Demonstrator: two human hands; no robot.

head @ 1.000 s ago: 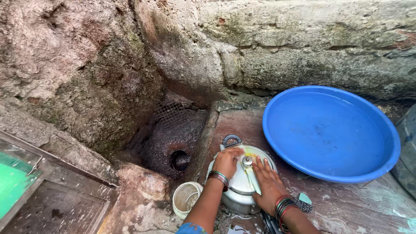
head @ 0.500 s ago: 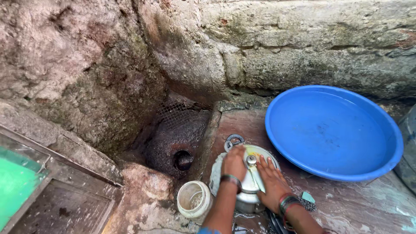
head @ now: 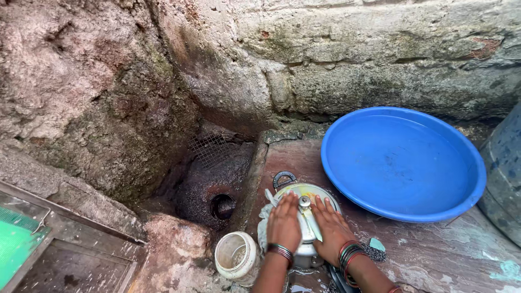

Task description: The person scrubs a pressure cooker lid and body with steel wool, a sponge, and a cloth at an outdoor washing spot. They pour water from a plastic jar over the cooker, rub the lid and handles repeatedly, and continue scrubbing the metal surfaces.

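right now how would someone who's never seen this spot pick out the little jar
Start at the big blue basin on the wet stone floor, then go left past the metal cooker under the two hands. The jar stands just left of the left hand, below the round drain hole. It is the only small, open, off-white container there.

Both palms pressed flat and side by side, left hand [head: 284, 221] and right hand [head: 330, 228] spread open, fingers pointing forward, bangled wrists bent low.
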